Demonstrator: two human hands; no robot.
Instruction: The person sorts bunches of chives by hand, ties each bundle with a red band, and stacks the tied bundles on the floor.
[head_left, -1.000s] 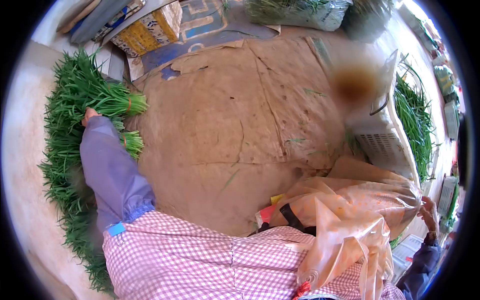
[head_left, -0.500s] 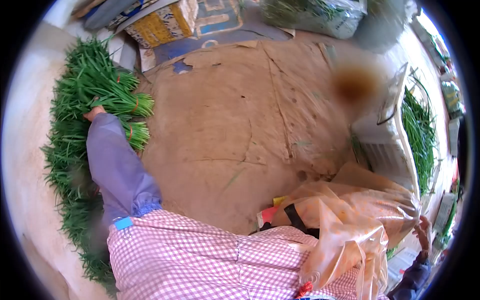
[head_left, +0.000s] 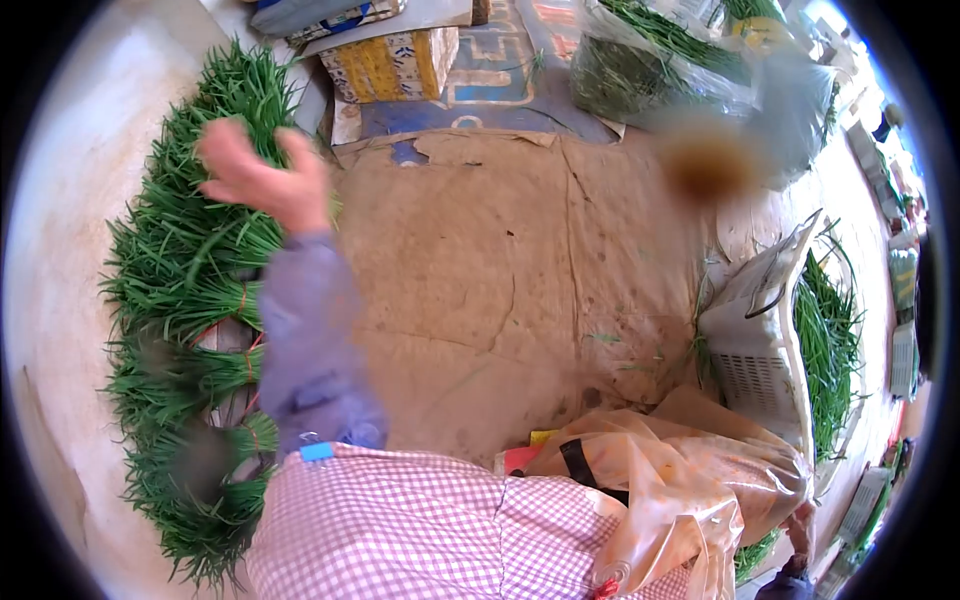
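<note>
My left hand (head_left: pixel 268 182) hovers open, fingers spread and slightly blurred, over a row of chive-like green bundles (head_left: pixel 190 285) along the left wall. Nothing is in its grasp. Red bands tie the bundles near their pale cut ends. My right hand (head_left: pixel 800 525) is small at the lower right, by the end of an orange-tinted plastic bag (head_left: pixel 700 455); its fingers do not show clearly. Close to it stands a white plastic crate (head_left: pixel 755 330) holding loose long green leaves (head_left: pixel 828 345).
Brown sheeting (head_left: pixel 460 260) with scattered leaf scraps covers the floor ahead. A yellow patterned box (head_left: pixel 390 68) stands at the back left, and a clear plastic bag of greens (head_left: pixel 640 75) lies at the back right. The checked apron (head_left: pixel 400 520) fills the lower middle.
My left hand has come off a banded bundle, moving up and right, and opened. The view has shifted, showing more of the lower bundles. My right hand appears lower in the view.
</note>
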